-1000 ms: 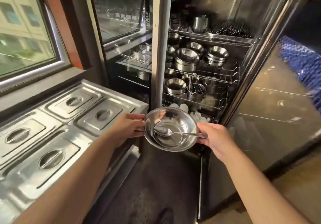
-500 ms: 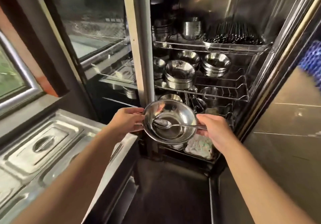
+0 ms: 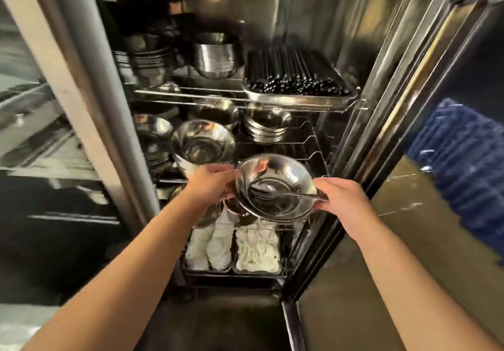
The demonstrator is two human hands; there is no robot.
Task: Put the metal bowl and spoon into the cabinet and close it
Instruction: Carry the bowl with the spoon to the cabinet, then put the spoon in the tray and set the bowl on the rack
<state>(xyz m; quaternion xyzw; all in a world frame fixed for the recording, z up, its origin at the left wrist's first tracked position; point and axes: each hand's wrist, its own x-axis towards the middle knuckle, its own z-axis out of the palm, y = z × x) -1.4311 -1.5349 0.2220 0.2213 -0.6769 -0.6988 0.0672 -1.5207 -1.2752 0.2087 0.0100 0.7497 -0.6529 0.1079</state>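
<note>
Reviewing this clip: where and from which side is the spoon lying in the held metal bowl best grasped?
Take the thin metal spoon by its handle end, from the right. Its scoop lies deep in the round metal bowl, while the handle runs out over the right rim beside the right hand. The left hand holds the opposite rim.

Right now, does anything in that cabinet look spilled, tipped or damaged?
Nothing stands out. The metal bowl is held level by both hands, the spoon lies inside it, and the stacked bowls on the shelves sit upright.

Silver metal bowl (image 3: 274,185) (dark-mirrored spoon (image 3: 268,190)), black chopsticks (image 3: 294,76), white cloths (image 3: 256,249)
</note>
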